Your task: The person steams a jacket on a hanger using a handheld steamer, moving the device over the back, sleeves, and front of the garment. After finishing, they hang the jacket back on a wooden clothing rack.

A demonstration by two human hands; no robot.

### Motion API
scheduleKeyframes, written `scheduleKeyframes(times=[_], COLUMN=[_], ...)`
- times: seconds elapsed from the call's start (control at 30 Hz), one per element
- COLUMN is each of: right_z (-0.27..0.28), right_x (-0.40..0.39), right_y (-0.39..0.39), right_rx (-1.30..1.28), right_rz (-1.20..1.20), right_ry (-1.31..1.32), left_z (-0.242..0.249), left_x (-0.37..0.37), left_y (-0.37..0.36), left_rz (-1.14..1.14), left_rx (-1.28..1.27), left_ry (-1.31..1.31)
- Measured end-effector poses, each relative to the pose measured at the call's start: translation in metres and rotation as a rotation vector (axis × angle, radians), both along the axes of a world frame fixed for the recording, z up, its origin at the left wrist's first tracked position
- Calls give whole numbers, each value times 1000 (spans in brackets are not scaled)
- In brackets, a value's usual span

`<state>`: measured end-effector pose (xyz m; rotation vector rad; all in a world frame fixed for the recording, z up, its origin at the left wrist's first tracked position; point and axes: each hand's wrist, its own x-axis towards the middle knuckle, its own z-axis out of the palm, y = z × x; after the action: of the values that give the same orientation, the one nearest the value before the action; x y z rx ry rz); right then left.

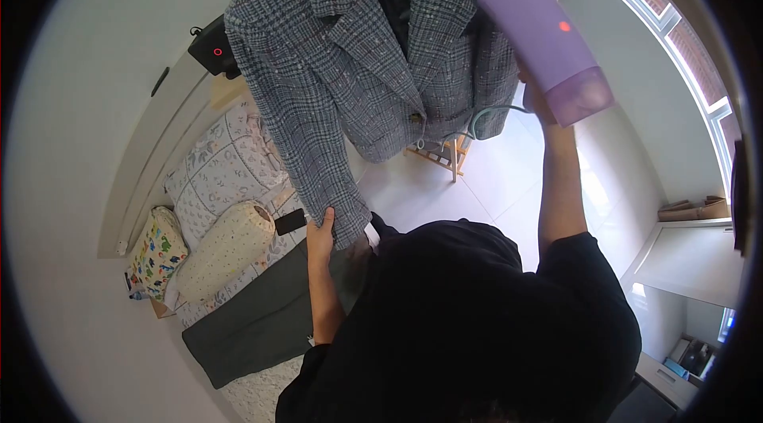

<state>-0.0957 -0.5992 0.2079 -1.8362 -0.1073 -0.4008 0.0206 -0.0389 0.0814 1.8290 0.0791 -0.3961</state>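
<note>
A grey-blue checked jacket (381,65) hangs in front of me, its front partly open over a dark lining. My left hand (322,234) holds the cuff end of the long sleeve at the left, thumb on the fabric. Raised at the right, my right hand (537,97) is closed round a purple garment steamer (544,45), whose body hides most of the fingers. The steamer is beside the jacket's right-hand shoulder and shows a small orange-red light. A pale green cord (486,111) runs from near that hand to the jacket's lower edge.
On the left, a bed holds a floral pillow (230,157), a cream bolster (230,252), a black phone (291,222) and dark green cloth (262,327). Behind the jacket is a small wooden stand (454,159). White cabinets (691,260) are at the right, below a window.
</note>
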Motion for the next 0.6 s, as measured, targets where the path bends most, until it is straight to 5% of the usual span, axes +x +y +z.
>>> scheduleKeyframes(times=[0.37, 0.4, 0.6], right_z=[-233, -215, -226], right_x=[8, 3, -15], right_y=[144, 163, 188], right_rx=[-768, -449, -263], right_rz=[-431, -460, -465], right_ry=[271, 527, 696], left_z=[-3, -5, -16], left_x=[-5, -5, -4], left_y=[-4, -3, 1], left_rz=[-31, -31, -18], left_rx=[-96, -96, -35], left_ry=[21, 19, -28])
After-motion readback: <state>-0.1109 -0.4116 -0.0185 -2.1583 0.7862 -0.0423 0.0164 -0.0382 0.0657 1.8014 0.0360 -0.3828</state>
